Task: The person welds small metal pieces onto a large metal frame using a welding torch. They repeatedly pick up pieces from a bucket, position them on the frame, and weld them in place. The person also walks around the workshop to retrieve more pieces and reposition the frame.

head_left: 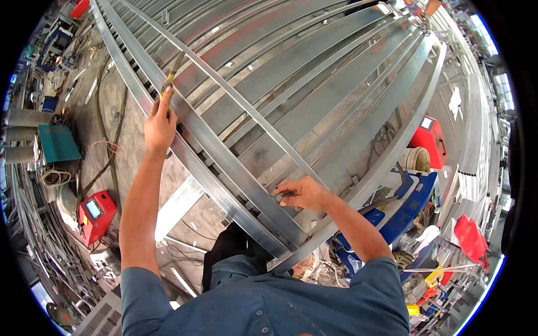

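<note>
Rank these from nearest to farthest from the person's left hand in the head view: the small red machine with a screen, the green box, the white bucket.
From the left hand:
1. Green box, to its left on the floor.
2. Small red machine with a screen, below and left.
3. White bucket, far across the metal frame, right side.

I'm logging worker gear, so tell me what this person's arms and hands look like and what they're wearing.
Both forearms are bare, and the left hand and right hand wear no gloves. A blue short-sleeved shirt with dark buttons covers the upper arms, sleeves ending about the elbows. No watch or bands show.
</note>
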Demonstrator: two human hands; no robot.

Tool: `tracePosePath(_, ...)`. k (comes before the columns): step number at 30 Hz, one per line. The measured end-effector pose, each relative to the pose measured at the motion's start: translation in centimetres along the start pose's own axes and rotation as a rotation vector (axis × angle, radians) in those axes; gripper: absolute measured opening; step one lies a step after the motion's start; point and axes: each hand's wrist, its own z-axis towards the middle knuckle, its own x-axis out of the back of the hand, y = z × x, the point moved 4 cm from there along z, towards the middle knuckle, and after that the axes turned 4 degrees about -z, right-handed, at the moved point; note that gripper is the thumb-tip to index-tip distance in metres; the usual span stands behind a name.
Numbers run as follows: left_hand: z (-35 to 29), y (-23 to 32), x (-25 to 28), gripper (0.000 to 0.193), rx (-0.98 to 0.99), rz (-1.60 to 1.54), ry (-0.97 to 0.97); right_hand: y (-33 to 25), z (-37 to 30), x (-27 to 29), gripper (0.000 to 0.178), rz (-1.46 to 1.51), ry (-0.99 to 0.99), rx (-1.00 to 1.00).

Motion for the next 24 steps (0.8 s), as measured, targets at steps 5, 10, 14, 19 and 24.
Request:
tracePosePath(5,-4.2,-2.4,4.8,0.07,-0.042,-0.053,-0.037,0.2,-0.1,0.1,0.042,0.069,0.029,0.041)
tracePosePath(10,-14.9,-7.2,13.2,0.065,-0.034,0.04,-0.082,0.6,-0.1,-0.1,0.042,0.03,0.036,0.064)
tracePosePath(14,-25.4,-8.2,18.9,0.064,0.139,0.083,-0.124,0.2,-0.4,-0.3,0.04,0.079,0.038,0.082)
tracePosePath(19,-33.4,-2.8,22.2,0.067,0.141,0.036,-0.202,0.5,-0.3,-0.4,0.042,0.088,0.044,0.066)
tracePosePath(24,-35.9,4.5,21.4,0.075,0.198,-0.329,-0.251,0.7,-0.4,-0.9,0.04,0.116,0.07,0.02)
